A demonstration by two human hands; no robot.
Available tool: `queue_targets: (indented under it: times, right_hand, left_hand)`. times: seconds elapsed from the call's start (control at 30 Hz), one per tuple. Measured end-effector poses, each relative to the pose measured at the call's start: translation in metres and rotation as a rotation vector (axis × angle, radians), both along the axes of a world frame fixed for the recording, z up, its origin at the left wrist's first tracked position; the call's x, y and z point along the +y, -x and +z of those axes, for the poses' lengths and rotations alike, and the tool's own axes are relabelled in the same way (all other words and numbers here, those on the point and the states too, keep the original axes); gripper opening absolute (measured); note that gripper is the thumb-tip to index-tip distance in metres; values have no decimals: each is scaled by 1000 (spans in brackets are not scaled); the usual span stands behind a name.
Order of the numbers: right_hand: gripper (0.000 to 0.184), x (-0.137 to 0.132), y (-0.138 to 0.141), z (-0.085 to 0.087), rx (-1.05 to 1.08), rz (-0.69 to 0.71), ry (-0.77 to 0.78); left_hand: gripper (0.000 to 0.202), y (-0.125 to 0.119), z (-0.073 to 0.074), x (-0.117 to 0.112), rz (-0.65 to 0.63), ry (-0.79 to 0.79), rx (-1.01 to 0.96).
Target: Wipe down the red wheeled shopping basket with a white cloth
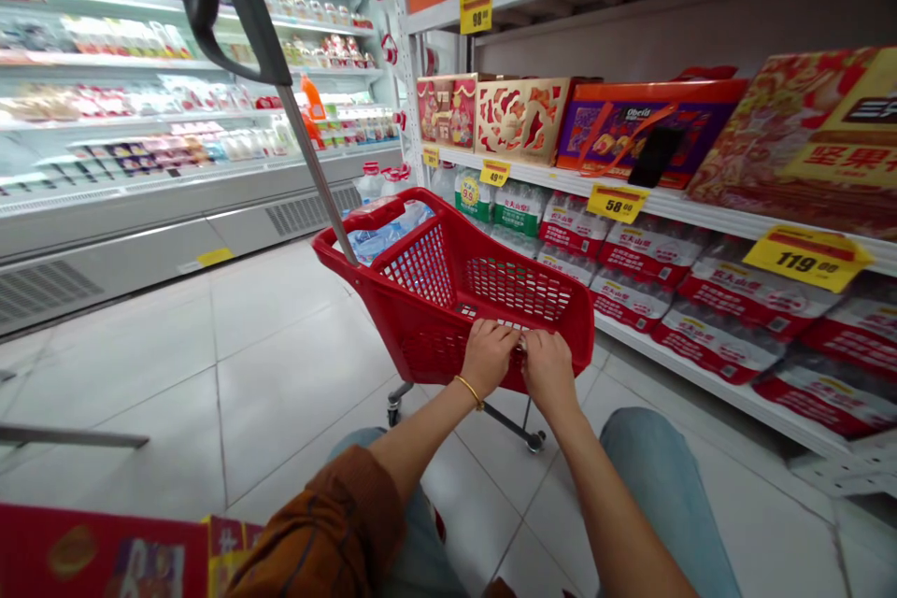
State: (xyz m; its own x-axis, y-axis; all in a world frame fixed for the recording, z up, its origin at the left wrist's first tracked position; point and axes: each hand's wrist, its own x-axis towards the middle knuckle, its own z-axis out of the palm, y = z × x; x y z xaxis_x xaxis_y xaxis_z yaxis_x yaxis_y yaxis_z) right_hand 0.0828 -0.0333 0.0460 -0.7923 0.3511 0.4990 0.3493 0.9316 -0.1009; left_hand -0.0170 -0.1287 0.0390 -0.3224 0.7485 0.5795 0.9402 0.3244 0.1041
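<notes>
A red plastic shopping cart [427, 336] stands in front of me, its grey handle [270, 47] rising to the upper left. My left hand [491, 357] is closed, fingers curled over the cart's near rim. Right beside it, almost touching, my right hand [548, 366] is closed on the same rim. A small pale spot shows between the two hands, too small to name. Behind a red mesh divider, clear bottles [392, 234] lie in the handle end of the cart. The part of the basket near my hands shows its mesh walls.
On the right, a shelf [729, 220] holds gift boxes [522, 117] above shrink-wrapped bottle packs [735, 318]. A refrigerated display [126, 243] runs along the left. A red box [105, 551] lies at the lower left. White tiles [273, 336] cover the floor.
</notes>
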Motion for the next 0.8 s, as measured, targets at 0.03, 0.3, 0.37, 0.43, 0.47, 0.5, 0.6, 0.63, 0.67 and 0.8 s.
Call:
queue_targets:
  times: [0.03,0.3,0.37,0.43,0.47,0.5,0.6,0.63,0.67,0.8]
  right_hand:
    - [25,0,0,0,6,4,1]
    - [30,2,-10,-1,21,28,18]
    - [33,2,-12,-1,27,32,22]
    - [35,3,-14,-2,39,38,20]
    - [36,4,-15,-3,46,42,18]
    - [37,6,-17,-4,53,47,16]
    - [35,15,-24,-11,76,71,14]
    - [34,20,-27,-14,85,82,14]
    - [33,24,-30,-17,96,94,11]
    - [32,41,-44,-27,113,127,11]
  left_hand:
    - [25,1,0,0,-2,1,-3]
    - [22,6,-2,-2,-17,14,81]
    - [22,6,-4,-2,-13,19,94]
    - [21,5,-6,-1,-11,24,106]
    - [21,5,-6,-1,-11,26,111]
    - [21,5,-6,0,-11,27,115]
    - [21,4,-6,0,-12,25,120]
    - [21,3,-5,0,-11,23,120]
    - [21,3,-4,0,-9,19,120]
    - [22,2,-2,1,-5,-1,110]
